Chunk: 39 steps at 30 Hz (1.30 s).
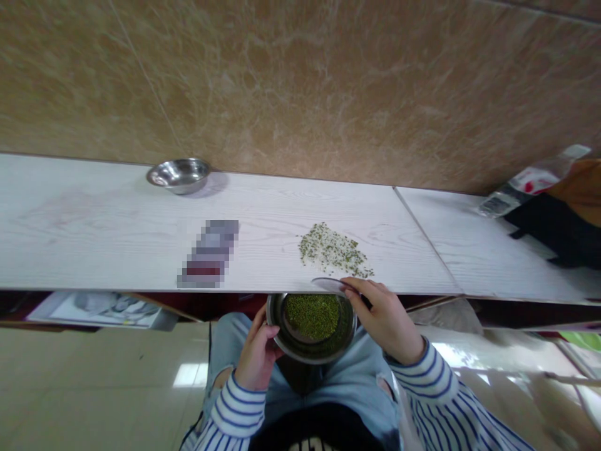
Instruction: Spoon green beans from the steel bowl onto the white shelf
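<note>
My left hand (260, 354) grips the left side of a metal bowl (313, 359), held below the table's front edge above my lap. Small green beans (312, 316), like mung beans, cover much of its bottom. In my right hand (382, 316), between thumb and fingers, is a thin, flat piece with a curved pale edge (328, 284); its exact kind is unclear. It is at the table edge, just above the bowl's opening. Beyond it, more green beans (331, 247) lie scattered in a loose patch on the white tabletop.
Against the wall at the back left stands a second metal bowl (181, 175). A blurred-out flat object (209, 254) lies left of the beans. To the right are a clear plastic bottle (530, 181) and a black item (558, 228). An open shelf with papers (107, 309) is under the tabletop.
</note>
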Motion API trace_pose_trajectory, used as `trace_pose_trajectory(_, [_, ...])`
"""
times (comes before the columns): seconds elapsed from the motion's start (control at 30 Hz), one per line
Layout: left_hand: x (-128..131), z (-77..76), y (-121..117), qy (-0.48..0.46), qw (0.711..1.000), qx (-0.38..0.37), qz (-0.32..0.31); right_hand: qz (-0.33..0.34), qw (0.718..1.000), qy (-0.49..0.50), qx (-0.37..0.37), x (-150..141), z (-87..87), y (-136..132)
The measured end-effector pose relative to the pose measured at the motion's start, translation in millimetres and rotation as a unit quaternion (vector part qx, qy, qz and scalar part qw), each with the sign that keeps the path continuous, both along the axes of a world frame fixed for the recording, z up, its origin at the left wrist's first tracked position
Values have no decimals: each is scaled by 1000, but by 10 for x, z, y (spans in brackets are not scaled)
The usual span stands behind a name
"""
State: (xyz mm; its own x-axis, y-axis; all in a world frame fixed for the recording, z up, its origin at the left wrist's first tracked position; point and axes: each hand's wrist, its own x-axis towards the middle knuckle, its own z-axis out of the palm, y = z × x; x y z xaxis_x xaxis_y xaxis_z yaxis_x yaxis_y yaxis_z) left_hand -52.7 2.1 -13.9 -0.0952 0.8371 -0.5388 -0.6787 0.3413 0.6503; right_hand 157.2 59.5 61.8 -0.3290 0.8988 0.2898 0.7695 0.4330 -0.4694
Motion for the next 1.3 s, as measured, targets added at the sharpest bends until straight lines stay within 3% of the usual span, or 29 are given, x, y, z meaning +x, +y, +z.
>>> trace_pose_trajectory(0.17, [57, -4, 20, -11, 1000, -3, -4, -17, 999, -8, 40, 19, -16, 68])
trace_pose_trajectory(0.4, [93, 20, 51, -2, 1000, -26, 7, 7, 998, -24, 65, -438, 15, 215])
trace_pose_trajectory(0.6, [40, -13, 92, 12, 999, -36, 8, -24, 997, -43, 58, -650, -41, 300])
trace_pose_trajectory(0.93, [52, -57, 146, 5, 999, -50, 0, -95, 991, -54, 76, -449, -107, 435])
trace_pose_trajectory(1.3, [59, -84, 172, -2, 999, -47, 0, -99, 989, -68, 87, -228, -85, 579])
